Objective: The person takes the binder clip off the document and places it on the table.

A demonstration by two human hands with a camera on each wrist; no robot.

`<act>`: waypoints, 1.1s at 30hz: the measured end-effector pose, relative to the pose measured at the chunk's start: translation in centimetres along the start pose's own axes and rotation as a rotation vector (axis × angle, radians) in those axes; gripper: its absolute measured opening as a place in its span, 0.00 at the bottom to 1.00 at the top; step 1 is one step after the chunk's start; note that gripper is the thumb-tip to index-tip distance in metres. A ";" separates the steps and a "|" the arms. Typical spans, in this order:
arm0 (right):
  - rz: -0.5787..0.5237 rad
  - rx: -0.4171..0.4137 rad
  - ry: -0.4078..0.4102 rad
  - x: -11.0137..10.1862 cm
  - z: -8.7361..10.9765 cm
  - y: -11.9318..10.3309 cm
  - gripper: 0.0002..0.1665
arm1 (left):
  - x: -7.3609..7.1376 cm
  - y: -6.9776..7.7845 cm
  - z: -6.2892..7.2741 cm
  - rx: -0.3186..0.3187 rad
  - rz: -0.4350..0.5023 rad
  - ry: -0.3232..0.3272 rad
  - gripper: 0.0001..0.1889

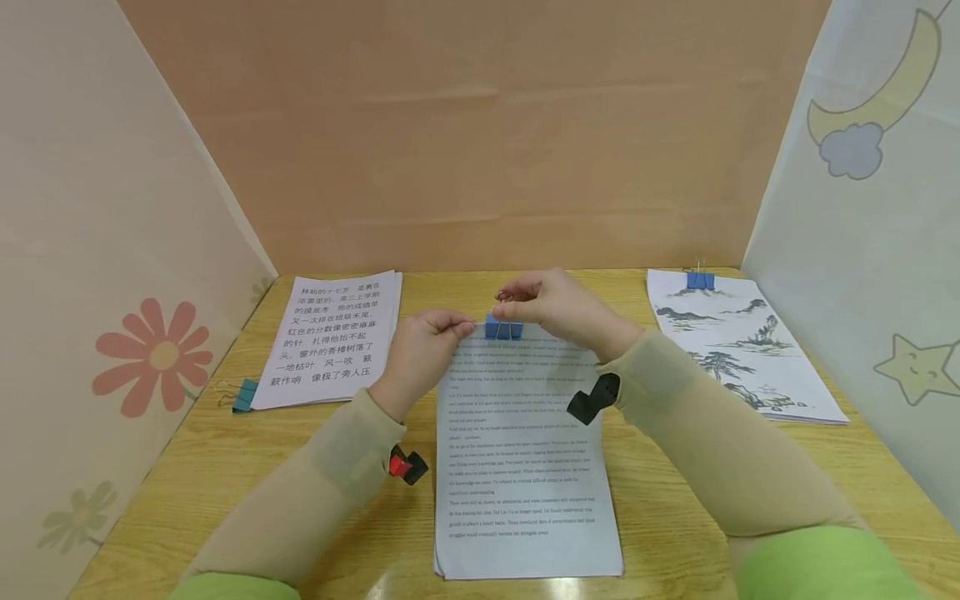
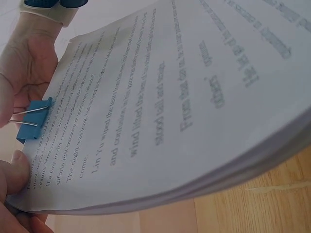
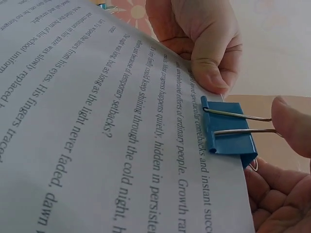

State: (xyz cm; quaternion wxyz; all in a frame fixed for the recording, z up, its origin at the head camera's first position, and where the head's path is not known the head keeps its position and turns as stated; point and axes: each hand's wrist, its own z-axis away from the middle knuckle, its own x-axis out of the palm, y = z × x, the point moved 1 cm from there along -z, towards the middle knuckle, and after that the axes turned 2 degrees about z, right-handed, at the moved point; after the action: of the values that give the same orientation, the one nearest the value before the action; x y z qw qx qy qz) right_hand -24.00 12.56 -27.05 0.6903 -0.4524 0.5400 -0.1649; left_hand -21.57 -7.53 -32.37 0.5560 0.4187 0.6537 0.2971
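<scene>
A stack of printed English pages [image 1: 517,467] is in the middle of the head view, its near end low over the table. A blue binder clip [image 3: 233,128] sits on its top edge, wire handles pointing away from the pages. My left hand [image 1: 420,350] pinches the stack's top left corner between thumb and fingers, just beside the clip. My right hand [image 1: 566,308] pinches the clip's wire handles; in the right wrist view its thumb [image 3: 291,124] presses the handle ends, with its fingers beneath. In the left wrist view the stack [image 2: 146,107] bows, its layered edge showing.
At the left on the wooden table [image 1: 300,500] lies a stack of pages with Chinese text [image 1: 330,342], a teal binder clip [image 1: 244,395] at its lower left corner. To the right are landscape-painting sheets [image 1: 738,342] with a blue clip [image 1: 701,280] on top. Panels enclose the back and sides.
</scene>
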 end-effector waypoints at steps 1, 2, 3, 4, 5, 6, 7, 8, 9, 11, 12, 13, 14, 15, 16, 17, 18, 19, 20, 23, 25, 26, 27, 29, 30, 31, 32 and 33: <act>-0.007 -0.004 0.008 0.0 0.0 0.0 0.27 | 0.0 0.0 0.0 0.003 -0.002 0.001 0.08; -0.017 -0.008 0.017 -0.1 0.0 0.0 0.27 | 0.0 0.0 0.0 0.007 -0.003 0.004 0.08; -0.024 -0.011 0.027 -0.1 0.0 0.1 0.28 | 0.1 0.0 0.0 0.011 -0.006 0.007 0.08; -0.032 -0.015 0.039 -0.2 0.0 0.1 0.28 | 0.1 0.0 0.0 0.017 -0.009 0.010 0.08; -0.040 -0.022 0.052 -0.2 0.0 0.1 0.28 | 0.1 -0.1 0.0 0.020 -0.011 0.013 0.08; -0.046 -0.029 0.063 -0.3 0.1 0.1 0.27 | 0.1 -0.1 0.0 0.023 -0.013 0.017 0.08; -0.049 -0.038 0.074 -0.4 0.1 0.1 0.27 | 0.1 -0.1 0.0 0.026 -0.015 0.020 0.08; -0.052 -0.046 0.086 -0.4 0.2 0.1 0.26 | 0.1 -0.2 0.0 0.026 -0.017 0.022 0.08; -0.054 -0.055 0.097 -0.5 0.2 0.1 0.25 | 0.1 -0.2 0.0 0.025 -0.015 0.024 0.08; -0.070 -0.069 0.116 -0.7 0.3 0.0 0.24 | 0.1 -0.3 0.1 0.022 -0.013 0.026 0.08; -0.078 -0.072 0.125 -0.8 0.4 0.0 0.23 | 0.1 -0.3 0.1 0.021 -0.011 0.027 0.08; -0.082 -0.073 0.132 -0.9 0.5 0.0 0.24 | 0.1 -0.4 0.1 0.018 -0.010 0.026 0.08; -0.089 -0.074 0.138 -0.9 0.5 0.0 0.24 | 0.2 -0.4 0.0 0.014 -0.006 0.025 0.08; -0.094 -0.072 0.141 -1.0 0.6 0.0 0.24 | 0.2 -0.4 0.0 0.009 -0.003 0.025 0.08; -0.099 -0.072 0.145 -1.1 0.7 0.0 0.24 | 0.2 -0.5 0.0 0.002 -0.004 0.024 0.08; -0.094 -0.072 0.149 -1.2 0.8 0.0 0.24 | 0.2 -0.6 0.0 -0.006 -0.001 0.022 0.08; -0.093 -0.073 0.154 -1.2 1.0 0.0 0.24 | 0.2 -0.6 -0.1 -0.015 0.001 0.022 0.08; -0.090 -0.077 0.158 -1.2 1.1 0.0 0.23 | 0.2 -0.7 -0.1 -0.024 0.001 0.022 0.08; -0.090 -0.078 0.163 -1.2 1.2 0.0 0.22 | 0.2 -0.8 -0.2 -0.032 0.001 0.022 0.08; -0.068 -0.076 0.170 -1.1 1.7 0.0 0.21 | 0.2 -1.1 -0.4 -0.038 0.001 0.026 0.09; -0.066 -0.070 0.164 -1.0 2.0 0.1 0.21 | 0.2 -1.2 -0.6 -0.039 -0.009 0.030 0.09; -0.064 -0.066 0.158 -1.0 2.2 0.2 0.22 | 0.1 -1.3 -0.7 -0.042 -0.011 0.032 0.09; -0.062 -0.062 0.152 -0.9 2.3 0.3 0.23 | 0.1 -1.4 -0.8 -0.046 -0.013 0.032 0.09; -0.065 -0.056 0.137 -0.9 2.4 0.6 0.25 | 0.1 -1.6 -1.0 -0.060 -0.018 0.030 0.09; -0.070 -0.051 0.131 -0.8 2.5 0.8 0.26 | 0.0 -1.7 -1.0 -0.069 -0.020 0.028 0.09; -0.074 -0.046 0.124 -0.8 2.6 1.0 0.27 | 0.0 -1.8 -1.1 -0.078 -0.016 0.024 0.09; -0.077 -0.045 0.120 -0.8 2.7 1.2 0.28 | 0.0 -2.0 -1.2 -0.085 -0.013 0.021 0.09; -0.079 -0.041 0.120 -0.8 2.7 1.4 0.28 | -0.1 -2.1 -1.3 -0.091 -0.012 0.017 0.09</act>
State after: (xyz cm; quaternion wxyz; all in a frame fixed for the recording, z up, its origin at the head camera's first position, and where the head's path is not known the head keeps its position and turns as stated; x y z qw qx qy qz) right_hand -22.24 15.13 -27.71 0.6404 -0.4767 0.5652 -0.2078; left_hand -23.30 -8.50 -33.88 0.5707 0.3865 0.6468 0.3264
